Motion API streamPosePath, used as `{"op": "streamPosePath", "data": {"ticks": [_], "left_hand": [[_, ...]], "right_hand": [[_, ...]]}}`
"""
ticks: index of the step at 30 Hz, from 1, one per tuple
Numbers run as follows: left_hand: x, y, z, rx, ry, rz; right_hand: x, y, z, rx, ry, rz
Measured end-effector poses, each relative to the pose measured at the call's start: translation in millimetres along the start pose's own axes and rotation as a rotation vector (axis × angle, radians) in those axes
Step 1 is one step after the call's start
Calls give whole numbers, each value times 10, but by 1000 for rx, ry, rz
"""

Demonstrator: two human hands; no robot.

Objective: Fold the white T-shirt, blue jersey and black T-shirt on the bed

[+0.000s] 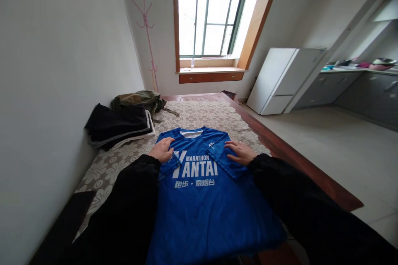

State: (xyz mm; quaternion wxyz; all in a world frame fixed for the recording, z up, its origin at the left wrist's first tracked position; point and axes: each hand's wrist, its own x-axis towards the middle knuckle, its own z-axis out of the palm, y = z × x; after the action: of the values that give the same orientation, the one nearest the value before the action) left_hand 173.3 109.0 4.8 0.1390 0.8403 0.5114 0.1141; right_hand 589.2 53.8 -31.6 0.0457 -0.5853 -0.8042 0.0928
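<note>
A blue T-shirt (199, 209) with white lettering lies spread face up, its collar away from me and its lower part toward me. Both sleeves are folded inward over the chest, the left one partly across the print. My left hand (163, 149) rests on the left sleeve near the shoulder, fingers stretched forward. On the right sleeve, my right hand (240, 152) lies flat with its fingers spread. Black cuffs cover both wrists.
The shirt lies on a table with a floral lace tablecloth (202, 112) and a dark red wooden edge (298, 174). Folded black cloths (118, 124) and a green backpack (137, 100) sit at the left by the wall. Beyond stand a pink coat rack (147, 37) and a white fridge (276, 76).
</note>
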Motion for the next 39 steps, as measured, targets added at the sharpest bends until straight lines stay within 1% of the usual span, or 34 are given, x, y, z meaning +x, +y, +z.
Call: {"op": "streamPosePath", "data": {"ticks": [2,4,5,7,9,11,13,15,19,25,31,35,39], "left_hand": [[-4,-152,90,15,-6,-42],[-12,-217,229,30,2,-71],[-17,-230,298,42,17,-79],[-26,-241,410,81,66,-88],[-30,-250,475,129,115,-105],[-31,-261,498,168,139,-140],[-28,-270,496,195,137,-168],[-23,-273,488,214,119,-182],[-13,-271,488,231,87,-202],[-19,-302,530,237,138,-258],[-24,-299,506,249,87,-243],[-22,-293,497,262,80,-241],[-15,-323,524,273,77,-233]], "right_hand": [[144,-221,-58,49,64,-58],[295,-446,-24,69,98,-64],[364,-545,23,55,106,-33],[472,-695,155,-4,110,83],[528,-776,297,-71,105,211],[537,-801,412,-120,97,270],[519,-791,480,-145,90,257],[494,-770,505,-152,90,216],[469,-737,508,-149,100,156],[457,-711,530,-129,105,125],[431,-718,507,-114,88,111],[400,-726,494,-105,72,93],[380,-724,474,-84,42,70]]}}
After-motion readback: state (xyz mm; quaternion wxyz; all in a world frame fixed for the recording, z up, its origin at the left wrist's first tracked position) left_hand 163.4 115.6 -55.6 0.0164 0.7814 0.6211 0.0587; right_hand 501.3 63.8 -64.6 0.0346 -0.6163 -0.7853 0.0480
